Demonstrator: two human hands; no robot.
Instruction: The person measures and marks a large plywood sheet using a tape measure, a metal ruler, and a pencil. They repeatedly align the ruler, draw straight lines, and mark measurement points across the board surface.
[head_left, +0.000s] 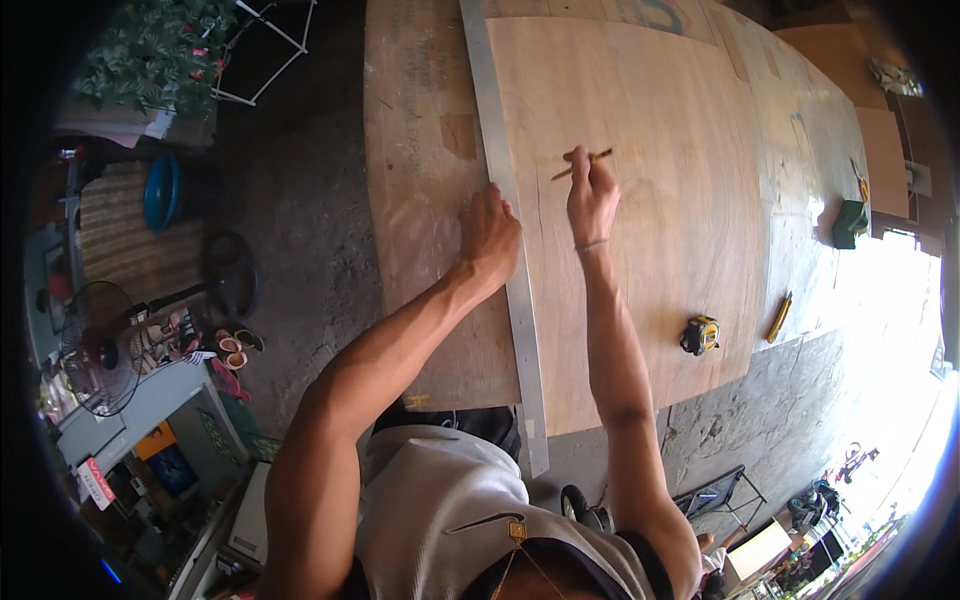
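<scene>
A long grey metal straightedge point(491, 130) runs lengthwise over a light plywood sheet point(640, 280) on the work surface. My left hand point(488, 235) presses on its left side, fingers bent and gripping it. Right of the straightedge, my right hand point(590, 200) holds a pencil point(560, 174), angled over the wood beside a faint line. A yellow-and-black tape measure point(700, 335) lies on the sheet near my right forearm, and a yellow utility knife point(780, 316) rests farther right.
A green object point(849, 225) sits on the right edge of the surface, near cardboard point(882, 160). To the left, over the concrete floor, are a blue basin point(162, 190), a standing fan point(105, 350), footwear point(230, 350) and leafy plants point(150, 55). Bright light comes from the right.
</scene>
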